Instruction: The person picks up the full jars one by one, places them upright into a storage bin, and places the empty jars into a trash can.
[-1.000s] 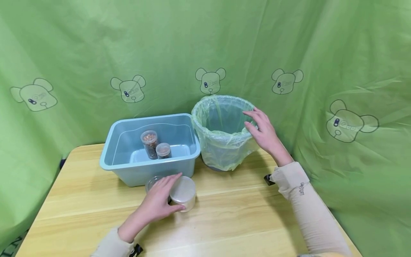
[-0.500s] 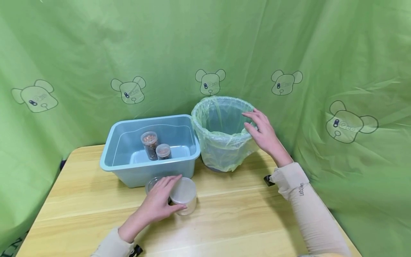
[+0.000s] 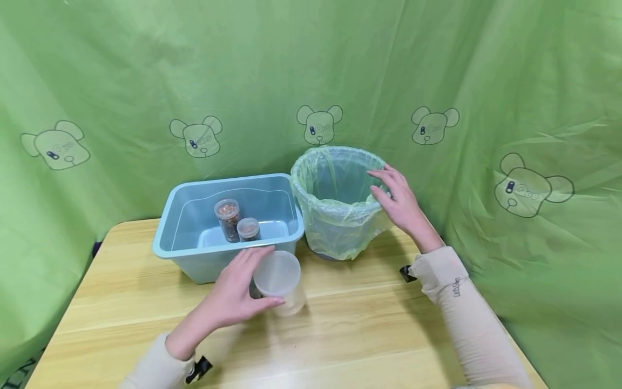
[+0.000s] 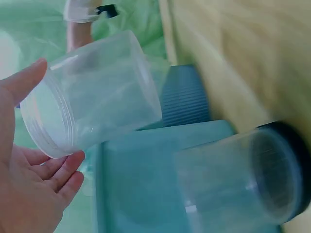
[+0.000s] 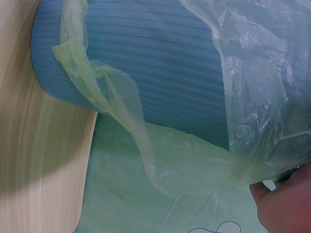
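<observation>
My left hand holds a clear plastic jar with a frosted lid between thumb and fingers, raised a little off the table; no contents show in it. Beside it, in the left wrist view, is another clear jar with a black end, mostly hidden behind my hand in the head view. My right hand rests at the right rim of a blue bin lined with a thin green bag, its visible fingers loosely extended over the edge.
Left of the bin stands a blue plastic tub holding a tall jar of brownish bits and a shorter lidded jar. All stand on a wooden table, with a green curtain close behind and at the sides.
My left hand has lifted the clear jar off the table, slightly up and to the right. My right hand and the bin keep their places.
</observation>
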Demonstrator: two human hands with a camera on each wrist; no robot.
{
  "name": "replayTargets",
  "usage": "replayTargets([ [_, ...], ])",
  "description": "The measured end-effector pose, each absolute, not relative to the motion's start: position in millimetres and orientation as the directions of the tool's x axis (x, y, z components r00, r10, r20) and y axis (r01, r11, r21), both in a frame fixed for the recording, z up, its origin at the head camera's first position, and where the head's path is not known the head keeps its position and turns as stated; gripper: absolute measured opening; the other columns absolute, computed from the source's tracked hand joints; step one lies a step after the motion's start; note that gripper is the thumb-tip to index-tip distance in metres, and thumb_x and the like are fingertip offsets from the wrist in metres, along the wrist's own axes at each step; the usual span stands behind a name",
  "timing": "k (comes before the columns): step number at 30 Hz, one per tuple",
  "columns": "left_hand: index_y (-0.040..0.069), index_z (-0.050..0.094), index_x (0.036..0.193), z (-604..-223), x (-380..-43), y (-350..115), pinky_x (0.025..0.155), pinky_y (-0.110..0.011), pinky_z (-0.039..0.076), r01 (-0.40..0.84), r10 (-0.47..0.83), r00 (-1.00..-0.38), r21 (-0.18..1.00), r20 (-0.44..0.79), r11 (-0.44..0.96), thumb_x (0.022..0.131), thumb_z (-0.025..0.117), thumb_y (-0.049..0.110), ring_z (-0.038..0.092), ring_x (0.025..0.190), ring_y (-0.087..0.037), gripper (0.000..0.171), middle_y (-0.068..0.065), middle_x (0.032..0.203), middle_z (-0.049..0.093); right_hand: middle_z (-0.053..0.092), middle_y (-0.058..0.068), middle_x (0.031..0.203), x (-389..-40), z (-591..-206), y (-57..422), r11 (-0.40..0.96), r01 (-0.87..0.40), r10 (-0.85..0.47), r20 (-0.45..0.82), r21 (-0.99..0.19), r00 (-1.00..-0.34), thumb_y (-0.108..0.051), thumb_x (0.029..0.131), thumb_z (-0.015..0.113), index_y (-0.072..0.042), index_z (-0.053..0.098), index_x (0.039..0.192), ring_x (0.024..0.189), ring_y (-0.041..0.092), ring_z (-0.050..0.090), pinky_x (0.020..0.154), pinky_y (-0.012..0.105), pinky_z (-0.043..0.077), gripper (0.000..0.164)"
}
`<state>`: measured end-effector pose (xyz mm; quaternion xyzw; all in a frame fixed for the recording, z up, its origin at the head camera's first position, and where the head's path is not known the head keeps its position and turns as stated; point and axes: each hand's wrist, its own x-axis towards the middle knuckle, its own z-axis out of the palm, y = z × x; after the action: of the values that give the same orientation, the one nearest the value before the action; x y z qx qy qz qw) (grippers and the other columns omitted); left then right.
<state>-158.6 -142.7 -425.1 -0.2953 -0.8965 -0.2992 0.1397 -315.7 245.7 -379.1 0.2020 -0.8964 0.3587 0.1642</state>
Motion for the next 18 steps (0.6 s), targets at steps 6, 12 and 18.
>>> replayTargets([
  [6,0.007,0.049,0.149,-393,-162,-146,0.096,-0.051,0.057,0.653,0.427,-0.748,0.449,0.508,0.610,0.074,0.090,0.048,0.058,0.128,-0.029,0.095,-0.012,0.142,0.059,0.041,0.022,0.160,-317,-381,246,0.662,-0.480,-0.247,0.438,-0.575,-0.865,-0.027,0.106,0.052,-0.007,0.053,0.149,0.158,0.040,0.020,0.122,0.075,0.012,0.048],
  [12,0.008,0.048,0.151,-370,-169,-150,0.098,-0.053,0.056,0.675,0.407,-0.723,0.443,0.559,0.590,0.074,0.090,0.043,0.057,0.128,-0.029,0.094,-0.011,0.142,0.059,0.041,0.022,0.160,-318,-382,247,0.661,-0.482,-0.248,0.439,-0.575,-0.864,-0.027,0.106,0.052,-0.007,0.053,0.149,0.158,0.039,0.020,0.122,0.074,0.013,0.048],
  [18,0.008,0.047,0.152,-352,-182,-150,0.099,-0.051,0.055,0.679,0.392,-0.721,0.467,0.572,0.567,0.075,0.091,0.040,0.056,0.129,-0.028,0.094,-0.012,0.143,0.059,0.042,0.022,0.160,-319,-382,247,0.660,-0.484,-0.248,0.441,-0.575,-0.862,-0.027,0.107,0.052,-0.007,0.053,0.149,0.158,0.039,0.020,0.123,0.074,0.012,0.047],
])
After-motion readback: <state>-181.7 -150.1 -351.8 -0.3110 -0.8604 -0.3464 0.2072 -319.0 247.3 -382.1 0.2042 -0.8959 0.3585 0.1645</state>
